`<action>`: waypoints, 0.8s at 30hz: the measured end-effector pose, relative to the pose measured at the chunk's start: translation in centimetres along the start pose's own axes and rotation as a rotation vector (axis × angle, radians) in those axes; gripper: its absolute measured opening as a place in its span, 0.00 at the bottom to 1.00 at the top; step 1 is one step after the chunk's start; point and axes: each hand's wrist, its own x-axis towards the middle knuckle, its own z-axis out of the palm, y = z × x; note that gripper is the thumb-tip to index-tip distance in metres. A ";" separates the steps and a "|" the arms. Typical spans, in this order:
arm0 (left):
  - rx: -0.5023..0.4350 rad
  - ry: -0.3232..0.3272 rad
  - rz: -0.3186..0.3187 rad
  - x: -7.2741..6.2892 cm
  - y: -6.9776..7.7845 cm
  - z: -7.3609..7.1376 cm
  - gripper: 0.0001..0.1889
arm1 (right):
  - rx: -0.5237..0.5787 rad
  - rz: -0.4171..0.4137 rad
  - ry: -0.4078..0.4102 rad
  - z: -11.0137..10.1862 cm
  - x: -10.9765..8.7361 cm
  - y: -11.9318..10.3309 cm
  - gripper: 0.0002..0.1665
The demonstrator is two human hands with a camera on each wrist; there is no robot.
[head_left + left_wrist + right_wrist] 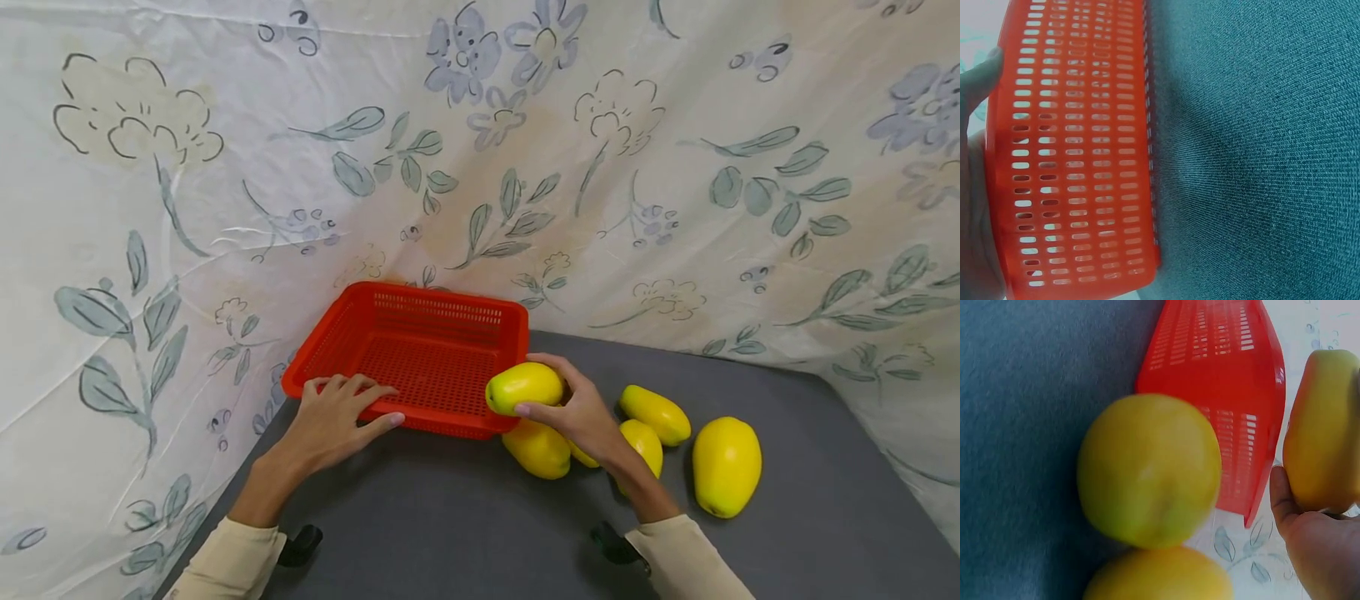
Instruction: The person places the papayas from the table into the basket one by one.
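A red plastic basket (438,293) with slotted walls stands on the grey table, its visible inside bare. My left hand (330,423) grips its near rim at the left, fingers bent over the edge and thumb along the front. In the left wrist view the basket's slotted side (1072,144) fills much of the picture. My right hand (581,414) holds a yellow oval fruit (525,386) over the basket's near right corner, thumb on the near side. The right wrist view shows that fruit (1322,431) raised beside the basket rim. Below it another yellow fruit (538,450) lies against the basket's outside.
Several more yellow fruits lie right of the basket: an elongated one (655,414), one partly behind my right wrist (642,446), and a large one (726,467) farthest right. Floral cloth (480,208) hangs behind the grey table (450,517) and along its sides.
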 end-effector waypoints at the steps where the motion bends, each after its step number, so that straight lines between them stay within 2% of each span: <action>1: -0.001 0.001 0.002 0.0 0.0 0.0 0.30 | 0.007 -0.002 0.000 0.1 0.1 0.0 0.42; 11: -0.003 -0.003 0.006 0.2 0.2 -0.1 0.30 | 0.057 -0.060 -0.010 0.7 0.2 0.1 0.49; 17: 0.007 -0.007 -0.005 0.1 0.2 -0.1 0.30 | 0.083 -0.094 0.001 0.2 -0.2 0.5 0.48; 24: 0.011 -0.017 -0.014 0.0 0.2 -0.2 0.30 | 0.013 -0.036 0.044 -0.5 -0.9 0.9 0.46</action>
